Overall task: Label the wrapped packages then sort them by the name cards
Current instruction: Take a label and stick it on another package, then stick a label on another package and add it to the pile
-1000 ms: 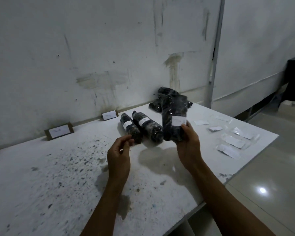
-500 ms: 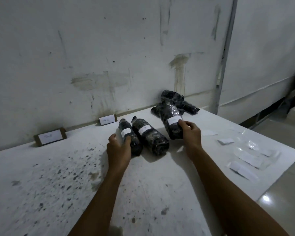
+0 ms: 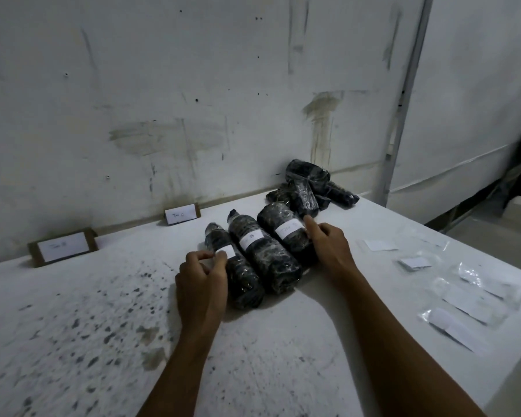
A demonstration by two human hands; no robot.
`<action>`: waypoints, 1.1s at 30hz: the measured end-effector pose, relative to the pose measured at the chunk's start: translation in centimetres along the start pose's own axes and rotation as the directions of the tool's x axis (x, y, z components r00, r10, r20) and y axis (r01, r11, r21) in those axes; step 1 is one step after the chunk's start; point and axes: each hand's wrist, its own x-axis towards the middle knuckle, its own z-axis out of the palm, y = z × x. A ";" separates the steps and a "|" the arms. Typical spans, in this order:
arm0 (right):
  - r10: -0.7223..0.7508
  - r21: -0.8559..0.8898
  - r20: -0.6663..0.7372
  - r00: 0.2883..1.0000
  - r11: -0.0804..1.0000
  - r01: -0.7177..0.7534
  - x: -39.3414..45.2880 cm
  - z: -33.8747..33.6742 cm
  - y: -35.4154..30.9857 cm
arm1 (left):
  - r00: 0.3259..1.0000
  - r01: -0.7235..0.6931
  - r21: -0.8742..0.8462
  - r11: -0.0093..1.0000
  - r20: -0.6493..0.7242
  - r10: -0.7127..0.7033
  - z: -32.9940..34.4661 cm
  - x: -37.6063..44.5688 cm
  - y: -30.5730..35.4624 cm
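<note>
Left hand [image 3: 202,275]: curling fingers around the leftmost package [image 3: 235,272].
Right hand [image 3: 328,245]: pressing the label [image 3: 289,229] of the third package [image 3: 286,236], forefinger out.
Packages: lying beside the name card [image 3: 182,215].
Tip: rubbing the label flat.

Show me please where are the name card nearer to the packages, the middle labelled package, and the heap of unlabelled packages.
name card [image 3: 182,214], head view, on its white paper face.
middle labelled package [image 3: 251,237], head view, on its white label.
heap of unlabelled packages [image 3: 307,176], head view, on the top package's dark wrap.
</note>
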 end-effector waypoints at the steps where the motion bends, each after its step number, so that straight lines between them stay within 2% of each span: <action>1: 0.011 0.028 0.021 1.000 1.000 -0.011 0.1 -0.3 -0.1 | 1.000 0.005 0.006 1.000 -0.012 -0.005 0.0 0.1 -0.1; 4: 0.047 0.054 0.043 0.998 0.997 -0.049 0.7 -0.9 0.4 | 1.000 0.002 0.028 1.000 -0.021 -0.001 0.3 0.4 -0.6; 6: 0.044 0.042 0.008 0.999 0.998 -0.045 1.3 -0.8 1.1 | 0.999 0.000 0.020 1.000 -0.035 0.001 0.4 0.5 -0.7; 12: 0.102 0.238 -0.277 0.955 0.971 -0.034 2.7 -1.0 2.5 | 0.996 0.031 -0.073 0.997 -0.075 -0.037 0.3 0.5 -0.5; 17: 0.005 -0.019 -0.281 0.960 1.000 -0.011 5.1 -0.8 3.0 | 0.997 0.014 -0.107 0.994 -0.076 -0.022 0.3 0.3 -0.3; 24: -0.103 -0.241 -0.215 0.971 0.969 0.049 9.4 0.7 2.8 | 0.994 -0.005 -0.119 0.993 -0.107 -0.007 0.3 0.4 -0.7; 29: -0.166 -0.589 -0.239 0.957 0.808 -0.007 10.4 1.8 1.2 | 0.994 -0.012 -0.120 0.993 -0.109 -0.002 0.4 0.4 -0.6; 31: -0.185 -0.612 -0.221 0.958 0.790 0.011 10.6 2.0 1.1 | 0.993 -0.021 -0.129 0.991 -0.114 0.006 0.3 0.3 -0.6; 33: -0.169 -0.540 -0.256 0.952 0.842 0.005 10.5 1.5 1.4 | 0.993 -0.025 -0.131 0.991 -0.113 0.010 0.2 0.4 -0.5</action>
